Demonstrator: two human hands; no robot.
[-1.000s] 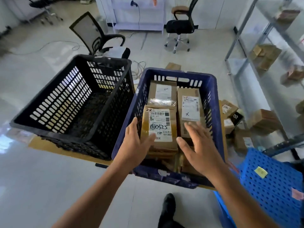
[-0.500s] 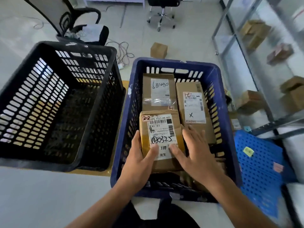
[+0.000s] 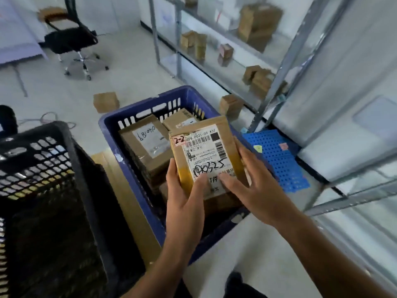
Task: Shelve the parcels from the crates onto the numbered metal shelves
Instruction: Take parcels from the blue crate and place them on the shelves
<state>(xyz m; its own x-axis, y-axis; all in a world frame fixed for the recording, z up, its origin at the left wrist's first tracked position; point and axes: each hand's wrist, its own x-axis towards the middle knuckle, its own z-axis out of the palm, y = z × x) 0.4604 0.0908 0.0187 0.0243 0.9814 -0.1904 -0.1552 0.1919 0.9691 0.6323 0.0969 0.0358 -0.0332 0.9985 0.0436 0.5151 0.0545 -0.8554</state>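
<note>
As the left hand (image 3: 184, 203) holds the parcel (image 3: 202, 151), thumbs (image 3: 200, 182) hide print.

Near parcel (image 3: 204, 151): brown cardboard, white label, black barcodes and scrawl, red-edged 2-2 tag, yellow tape strip on its left edge. Right crate (image 3: 107, 125): dark blue, slotted walls. Left crate (image 3: 43, 129): black, grid holes. Right perforated panel (image 3: 279, 164): bright blue, hole-dotted, yellow and pink notes. Shelves (image 3: 277, 82): grey metal. Floor (image 3: 53, 93): white.

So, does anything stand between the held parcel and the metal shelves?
Nothing visible does. The left hand and right hand hold the parcel above the blue crate; the metal shelves stand open-fronted to its right.
</note>
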